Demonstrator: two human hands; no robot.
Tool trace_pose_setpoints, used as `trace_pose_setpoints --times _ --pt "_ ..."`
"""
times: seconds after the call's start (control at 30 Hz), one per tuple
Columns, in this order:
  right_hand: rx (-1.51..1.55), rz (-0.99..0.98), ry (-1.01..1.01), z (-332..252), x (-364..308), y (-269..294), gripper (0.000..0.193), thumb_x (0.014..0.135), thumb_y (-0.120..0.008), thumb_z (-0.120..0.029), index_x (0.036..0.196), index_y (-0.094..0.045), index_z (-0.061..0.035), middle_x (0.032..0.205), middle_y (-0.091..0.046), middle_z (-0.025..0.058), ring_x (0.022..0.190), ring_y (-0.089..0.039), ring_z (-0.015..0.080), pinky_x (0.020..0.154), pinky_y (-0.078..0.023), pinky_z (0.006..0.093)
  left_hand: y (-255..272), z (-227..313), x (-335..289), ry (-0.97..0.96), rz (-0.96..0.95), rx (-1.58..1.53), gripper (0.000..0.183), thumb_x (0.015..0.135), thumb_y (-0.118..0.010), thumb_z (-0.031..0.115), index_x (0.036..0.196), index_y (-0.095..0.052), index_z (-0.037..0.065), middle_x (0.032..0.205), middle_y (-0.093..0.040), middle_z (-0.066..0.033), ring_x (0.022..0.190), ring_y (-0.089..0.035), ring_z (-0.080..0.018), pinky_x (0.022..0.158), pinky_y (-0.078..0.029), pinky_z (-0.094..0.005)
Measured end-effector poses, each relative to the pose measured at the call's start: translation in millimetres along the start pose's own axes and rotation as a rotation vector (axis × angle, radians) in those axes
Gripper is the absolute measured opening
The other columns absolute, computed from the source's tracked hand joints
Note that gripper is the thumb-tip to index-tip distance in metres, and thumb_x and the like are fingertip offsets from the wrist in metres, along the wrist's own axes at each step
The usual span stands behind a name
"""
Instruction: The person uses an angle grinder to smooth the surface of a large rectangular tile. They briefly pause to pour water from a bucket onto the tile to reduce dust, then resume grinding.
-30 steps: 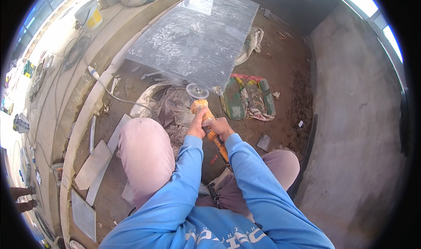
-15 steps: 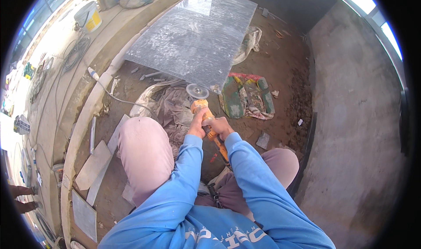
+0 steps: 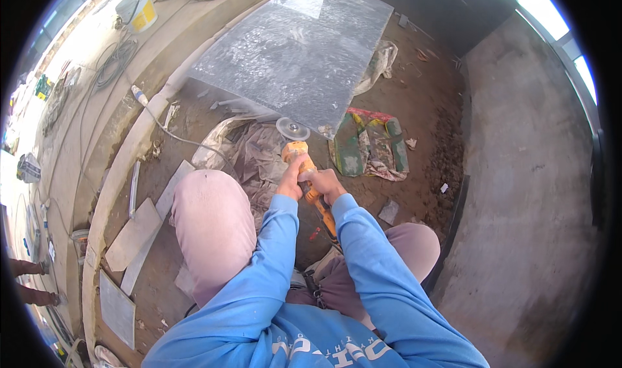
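A yellow angle grinder (image 3: 295,150) is gripped in both hands between my bent knees. My left hand (image 3: 291,179) wraps round its body close to the head, and my right hand (image 3: 326,184) holds it just behind. Both hands are closed, their fingers partly hidden. The round grey disc (image 3: 293,129) sits at the near edge of a large grey stone slab (image 3: 291,50). A pale haze of dust shows along that edge, left of the disc. Whether disc and slab touch, I cannot tell. Crumpled cloth sacking (image 3: 256,154) lies beneath the grinder head.
A green and red sack (image 3: 367,144) lies on the dirt right of the disc. Cut stone strips (image 3: 135,237) rest by my left knee. A power cable (image 3: 172,133) crosses from the left kerb. A concrete wall (image 3: 518,167) rises on the right; a bucket (image 3: 137,10) stands far left.
The view has shifted slightly, so the slab appears further right. Both hands keep their hold on the grinder. Dust at the slab's near edge shows more now. At the far left a person's legs show more.
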State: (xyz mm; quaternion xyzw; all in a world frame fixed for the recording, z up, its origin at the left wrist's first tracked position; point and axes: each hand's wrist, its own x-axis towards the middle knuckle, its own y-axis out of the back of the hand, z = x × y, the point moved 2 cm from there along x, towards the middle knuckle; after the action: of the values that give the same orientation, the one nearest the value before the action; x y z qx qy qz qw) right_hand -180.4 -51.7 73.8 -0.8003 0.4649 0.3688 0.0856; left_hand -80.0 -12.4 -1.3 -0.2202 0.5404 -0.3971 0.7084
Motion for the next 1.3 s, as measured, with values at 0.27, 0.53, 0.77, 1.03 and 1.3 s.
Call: trace_pose_setpoints --times 0.27,0.53,0.77,1.03,1.3 --pt "0.009 -0.004 0.006 0 10 -5 0.049 0.063 -0.083 -0.022 0.094 -0.069 0.0133 0.087 -0.068 0.0143 0.072 -0.065 0.0235 0.061 -0.05 0.0396 1 7 5 -0.004 0.019 -0.004 0.044 0.081 -0.077 0.036 0.112 -0.061 0.01 0.09 -0.067 -0.0079 0.077 -0.067 -0.0224 0.07 -0.055 -0.0394" --pt "0.004 -0.008 0.022 -4 14 -6 0.051 0.062 -0.083 -0.021 0.096 -0.069 0.015 0.09 -0.069 0.0159 0.074 -0.066 0.0241 0.062 -0.05 0.0391 4 8 11 -0.024 -0.001 -0.014 0.042 0.081 -0.077 0.036 0.111 -0.061 0.009 0.089 -0.068 -0.0087 0.077 -0.067 -0.0222 0.071 -0.055 -0.039" --pt "0.029 -0.008 0.007 -5 14 -6 0.05 0.062 -0.083 -0.019 0.095 -0.069 0.0151 0.089 -0.069 0.0158 0.073 -0.066 0.0247 0.062 -0.051 0.0391 6 9 13 -0.019 -0.008 -0.014 0.043 0.083 -0.075 0.034 0.114 -0.058 0.009 0.092 -0.068 -0.0128 0.078 -0.069 -0.0262 0.072 -0.058 -0.0422" --pt "0.013 -0.011 -0.008 -5 20 -8 0.052 0.061 -0.084 -0.02 0.095 -0.069 0.0153 0.091 -0.07 0.0167 0.074 -0.067 0.0252 0.064 -0.052 0.04 8 11 15 -0.018 -0.003 -0.021 0.041 0.083 -0.075 0.033 0.113 -0.059 0.01 0.092 -0.069 -0.0125 0.079 -0.069 -0.0263 0.073 -0.057 -0.0423" --pt "0.029 -0.022 0.002 -8 16 -9 0.053 0.061 -0.084 -0.021 0.097 -0.068 0.0154 0.091 -0.069 0.0173 0.073 -0.067 0.0256 0.063 -0.052 0.04 8 13 17 -0.045 0.008 -0.006 0.043 0.082 -0.076 0.033 0.113 -0.059 0.009 0.093 -0.069 -0.0126 0.079 -0.069 -0.0263 0.074 -0.057 -0.0425"
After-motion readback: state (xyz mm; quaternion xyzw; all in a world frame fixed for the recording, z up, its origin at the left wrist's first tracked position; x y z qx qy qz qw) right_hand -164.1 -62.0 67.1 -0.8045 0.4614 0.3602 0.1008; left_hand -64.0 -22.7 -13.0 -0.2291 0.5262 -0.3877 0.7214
